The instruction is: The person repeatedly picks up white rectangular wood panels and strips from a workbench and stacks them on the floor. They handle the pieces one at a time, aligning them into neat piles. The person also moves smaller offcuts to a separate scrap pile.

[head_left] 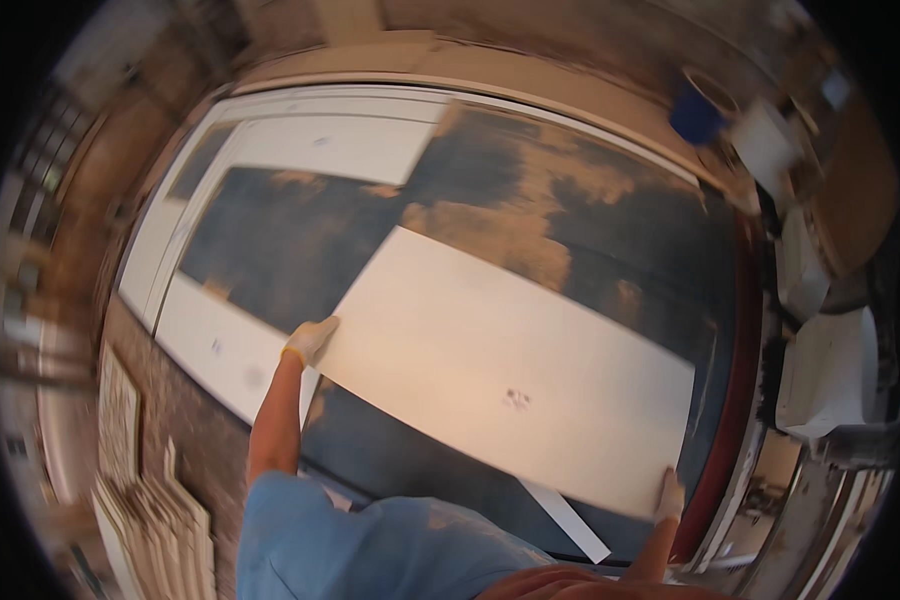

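Observation:
A large white rectangular panel point(510, 350) with a small printed mark lies slanted in front of me, over a dark, dust-covered table point(280, 230). My left hand point(312, 340), in a pale glove with a yellow cuff, grips its left end, fingers partly behind the edge. At the opposite, near right corner, my right hand point(670, 497), also gloved, is closed on the edge. I cannot tell whether the panel rests on the table or is raised. Another white panel point(230, 335) lies flat beside my left hand. From under the held panel's near edge sticks a narrow white strip point(575, 528).
More white panel pieces point(360, 142) lie along the table's far left. Several boards point(155, 530) stand stacked at the lower left. A blue container point(695, 115) and white bins point(828, 370) stand to the right, past a dark red table edge point(745, 330).

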Tool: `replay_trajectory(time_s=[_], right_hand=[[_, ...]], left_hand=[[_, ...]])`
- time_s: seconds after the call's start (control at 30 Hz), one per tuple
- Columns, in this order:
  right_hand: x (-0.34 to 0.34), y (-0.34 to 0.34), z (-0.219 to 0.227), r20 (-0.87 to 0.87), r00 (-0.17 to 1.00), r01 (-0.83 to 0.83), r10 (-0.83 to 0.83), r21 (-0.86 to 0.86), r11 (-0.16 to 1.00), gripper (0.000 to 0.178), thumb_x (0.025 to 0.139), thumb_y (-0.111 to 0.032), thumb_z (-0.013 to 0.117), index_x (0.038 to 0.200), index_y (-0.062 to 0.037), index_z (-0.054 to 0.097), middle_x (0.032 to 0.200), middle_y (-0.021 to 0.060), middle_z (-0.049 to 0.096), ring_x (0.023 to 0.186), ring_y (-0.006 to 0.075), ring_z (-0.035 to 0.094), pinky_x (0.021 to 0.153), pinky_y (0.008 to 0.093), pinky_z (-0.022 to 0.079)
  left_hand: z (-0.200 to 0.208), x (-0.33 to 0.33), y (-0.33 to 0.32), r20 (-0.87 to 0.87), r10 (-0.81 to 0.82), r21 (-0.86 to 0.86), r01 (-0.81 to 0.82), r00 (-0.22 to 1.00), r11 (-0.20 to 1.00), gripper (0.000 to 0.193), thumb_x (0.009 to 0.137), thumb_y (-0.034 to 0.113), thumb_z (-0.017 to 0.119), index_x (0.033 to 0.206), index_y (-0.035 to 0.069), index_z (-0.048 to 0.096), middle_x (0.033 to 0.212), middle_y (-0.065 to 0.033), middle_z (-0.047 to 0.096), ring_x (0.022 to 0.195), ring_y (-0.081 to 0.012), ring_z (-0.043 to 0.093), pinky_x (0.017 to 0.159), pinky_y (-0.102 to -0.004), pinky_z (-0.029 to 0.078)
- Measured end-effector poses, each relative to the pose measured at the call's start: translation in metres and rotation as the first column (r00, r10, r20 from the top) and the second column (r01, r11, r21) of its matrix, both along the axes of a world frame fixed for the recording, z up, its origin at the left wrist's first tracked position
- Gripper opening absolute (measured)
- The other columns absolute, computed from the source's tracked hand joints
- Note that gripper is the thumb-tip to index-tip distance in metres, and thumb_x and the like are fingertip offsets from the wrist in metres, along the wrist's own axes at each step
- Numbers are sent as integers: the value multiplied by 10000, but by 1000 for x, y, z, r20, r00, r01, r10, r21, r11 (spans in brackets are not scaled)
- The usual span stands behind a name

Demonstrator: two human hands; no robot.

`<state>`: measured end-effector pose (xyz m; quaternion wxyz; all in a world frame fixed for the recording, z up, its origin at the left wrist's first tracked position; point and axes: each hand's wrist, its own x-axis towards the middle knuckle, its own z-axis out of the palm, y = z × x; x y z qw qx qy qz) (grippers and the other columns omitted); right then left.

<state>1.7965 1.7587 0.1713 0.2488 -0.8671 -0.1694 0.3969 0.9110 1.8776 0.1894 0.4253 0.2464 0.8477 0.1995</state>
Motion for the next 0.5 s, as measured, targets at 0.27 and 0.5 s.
replay_trajectory(time_s=[0.27,0.5], right_hand=[[-100,-89,50,-72,958,-251,278,259,933,663,1089,-516,499,1362,73,634,1302,185,705,1138,330,689,994,441,559],[-358,-73,59,-46,843,-456,535,464,759,648,1097,-498,494,1360,78,632,1295,185,705,1133,327,689,984,437,561]], left_hand=[[123,-30,-219,-377,-37,-8,37,925,999,768,933,632,547,1132,-75,773,1152,-302,751,1130,-422,727,1006,-482,533],[233,-176,-495,-350,350,324,-238,869,916,680,1005,597,510,1035,-16,804,1057,-226,787,1013,-351,742,939,-432,543]])
